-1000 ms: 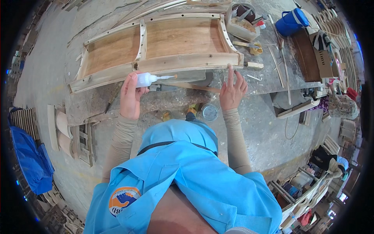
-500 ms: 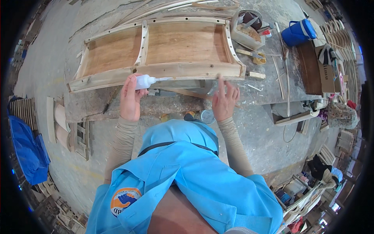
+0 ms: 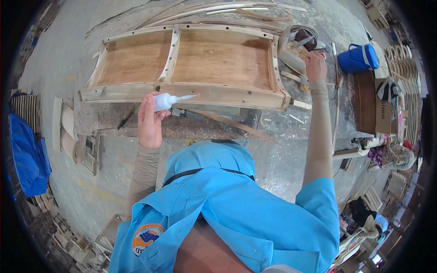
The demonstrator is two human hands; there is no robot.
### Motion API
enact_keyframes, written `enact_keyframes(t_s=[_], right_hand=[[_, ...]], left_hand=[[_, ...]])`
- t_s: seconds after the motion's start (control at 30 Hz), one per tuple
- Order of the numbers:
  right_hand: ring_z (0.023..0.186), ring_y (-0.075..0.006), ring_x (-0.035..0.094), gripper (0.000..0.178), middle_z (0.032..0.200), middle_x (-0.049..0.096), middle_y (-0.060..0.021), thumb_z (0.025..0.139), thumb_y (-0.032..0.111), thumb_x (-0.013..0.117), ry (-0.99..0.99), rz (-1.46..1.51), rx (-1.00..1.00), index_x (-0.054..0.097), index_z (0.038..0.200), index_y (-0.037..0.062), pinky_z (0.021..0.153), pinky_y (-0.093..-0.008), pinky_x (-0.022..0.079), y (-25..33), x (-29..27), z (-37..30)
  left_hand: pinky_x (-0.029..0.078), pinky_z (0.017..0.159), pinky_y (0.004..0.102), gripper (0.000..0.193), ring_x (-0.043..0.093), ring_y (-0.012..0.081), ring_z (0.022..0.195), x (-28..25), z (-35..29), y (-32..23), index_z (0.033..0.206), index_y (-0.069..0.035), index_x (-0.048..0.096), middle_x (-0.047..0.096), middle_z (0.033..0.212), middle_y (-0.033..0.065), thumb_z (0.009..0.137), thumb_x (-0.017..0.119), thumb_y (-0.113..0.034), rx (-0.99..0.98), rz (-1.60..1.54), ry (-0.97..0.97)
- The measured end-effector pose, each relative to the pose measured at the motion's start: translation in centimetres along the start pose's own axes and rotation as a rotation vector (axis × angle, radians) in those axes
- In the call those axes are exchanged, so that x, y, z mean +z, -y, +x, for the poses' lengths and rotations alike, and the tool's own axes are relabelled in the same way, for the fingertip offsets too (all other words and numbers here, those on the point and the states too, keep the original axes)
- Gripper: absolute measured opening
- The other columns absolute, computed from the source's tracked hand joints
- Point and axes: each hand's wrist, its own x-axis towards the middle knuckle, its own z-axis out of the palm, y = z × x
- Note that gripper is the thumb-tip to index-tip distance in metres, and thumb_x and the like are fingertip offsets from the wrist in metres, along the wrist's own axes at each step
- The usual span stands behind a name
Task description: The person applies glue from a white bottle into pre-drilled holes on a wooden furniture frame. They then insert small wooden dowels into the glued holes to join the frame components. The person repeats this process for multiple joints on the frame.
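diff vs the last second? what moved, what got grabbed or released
The right hand left the near edge of the curved wooden frame with plywood panels and reached out to the far right, to the clutter of wood scraps beside the blue plastic bucket; whether it grips anything there cannot be told. Unchanged: the left hand still holds the white squeeze bottle, nozzle at the frame's front rail.

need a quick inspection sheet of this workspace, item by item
surface: dusty grey workbench, wood chips on it
job's things: white glue bottle, nozzle toward the curved wooden frame
clutter: offcuts, long slats, blue jug
grips: left hand holds the bottle; right hand reaches into a pile of bits right of the frame, hold unclear
cables: nothing seen
surroundings: blue cloth left, stacked wooden parts, a person seated at right
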Motion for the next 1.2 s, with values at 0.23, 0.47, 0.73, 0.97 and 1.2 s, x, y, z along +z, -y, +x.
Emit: enact_keyframes(t_s=[0.23,0.47,0.73,0.97,1.2], right_hand=[[0.086,-0.0329,0.066,0.016,0.088,0.066,-0.0198,0.08,0.008,0.054,0.527,-0.271,-0.06,0.068,0.083,0.0013,0.073,-0.0415,0.054,-5.5,8.9,5.1],[0.08,-0.034,0.065,0.016,0.084,0.066,-0.0182,0.081,0.01,0.054,0.494,-0.325,-0.178,0.067,0.083,0.0007,0.071,-0.0411,0.054,-5.9,8.5,5.3],[0.068,-0.0169,0.057,0.01,0.074,0.06,-0.0075,0.083,0.009,0.062,-0.106,0.51,0.302,0.062,0.089,0.0016,0.064,-0.0284,0.046,7.2,-5.8,-5.9],[0.071,-0.0133,0.056,0.004,0.079,0.059,-0.0061,0.085,0.002,0.059,-0.189,0.892,0.539,0.062,0.088,0.0014,0.068,-0.0254,0.046,16.1,-6.2,-16.8],[0.072,-0.0194,0.058,0.006,0.079,0.058,-0.0086,0.08,0.0,0.063,-0.256,0.7,0.447,0.061,0.086,0.0004,0.068,-0.0292,0.047,20.4,-6.4,-17.2]], left_hand=[[0.042,0.067,0.0257,0.03,0.045,0.0092,0.069,-1.5,-1.5,0.2,0.106,-0.003,0.054,0.059,0.089,0.0043,0.098,0.044,-0.03,0.057,-0.026,-0.123],[0.042,0.067,0.0259,0.029,0.042,0.0091,0.067,-1.8,-2.5,0.1,0.104,-0.003,0.054,0.057,0.087,0.0037,0.098,0.043,-0.029,0.072,-0.008,-0.133],[0.043,0.068,0.0275,0.032,0.045,0.009,0.069,-2.2,-1.4,-0.2,0.111,-0.003,0.053,0.057,0.089,0.0035,0.098,0.042,-0.031,0.026,-0.017,-0.08],[0.045,0.067,0.0244,0.027,0.052,0.0089,0.077,-1.8,0.2,-0.7,0.108,-0.005,0.056,0.06,0.096,0.0037,0.098,0.045,-0.028,-0.043,-0.04,0.099],[0.045,0.067,0.0242,0.026,0.05,0.0086,0.074,-1.3,0.9,-1.1,0.105,-0.006,0.057,0.06,0.094,0.0036,0.097,0.047,-0.028,-0.041,-0.014,0.241]])
